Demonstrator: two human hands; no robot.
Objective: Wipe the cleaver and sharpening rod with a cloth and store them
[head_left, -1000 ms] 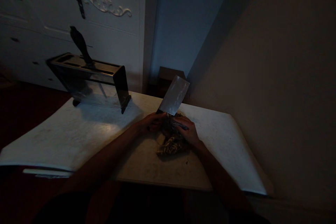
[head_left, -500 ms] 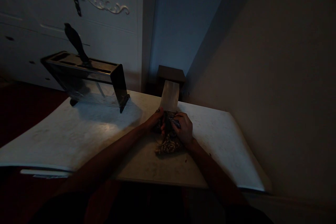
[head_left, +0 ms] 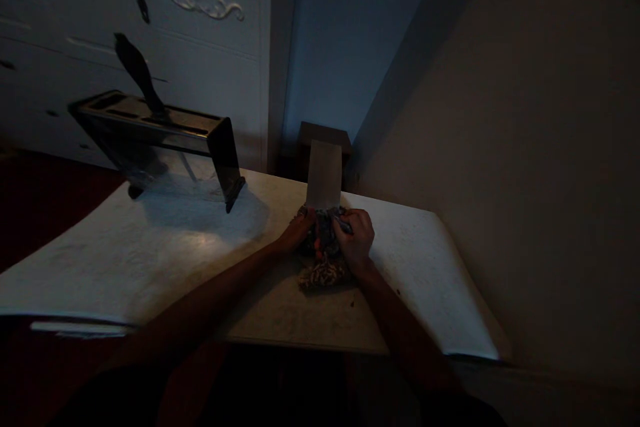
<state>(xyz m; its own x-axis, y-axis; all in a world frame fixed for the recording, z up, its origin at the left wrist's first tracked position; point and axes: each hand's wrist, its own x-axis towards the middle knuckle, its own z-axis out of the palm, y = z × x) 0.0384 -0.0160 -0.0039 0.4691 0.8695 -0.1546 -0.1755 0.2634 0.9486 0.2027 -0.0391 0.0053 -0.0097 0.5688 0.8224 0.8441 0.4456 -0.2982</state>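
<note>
A cleaver with a broad, dull-grey blade [head_left: 325, 175] points away from me past the far edge of the table. Its handle end is hidden among a dark patterned cloth [head_left: 325, 273] and my fingers. On the cloth's left side, my left hand [head_left: 296, 232] is closed, gripping the bunched fabric at the base of the blade. From the right, my right hand [head_left: 358, 235] pinches a fold of the same cloth. The cloth's lower end, with a light-and-dark pattern, hangs or rests just above the tabletop; dim light hides which.
A knife block [head_left: 225, 160] with clear sides stands on the left of the pale table [head_left: 200, 260], one black knife handle [head_left: 140, 73] rising from it. Behind are a white cabinet [head_left: 210, 67] and a small brown box-like piece [head_left: 345, 139]. A wall [head_left: 525, 180] rises at the right.
My hands have moved slightly apart, opening the cloth more around the handle end. The blade now reaches a little higher in view. The knife block appears shifted slightly left and up.
</note>
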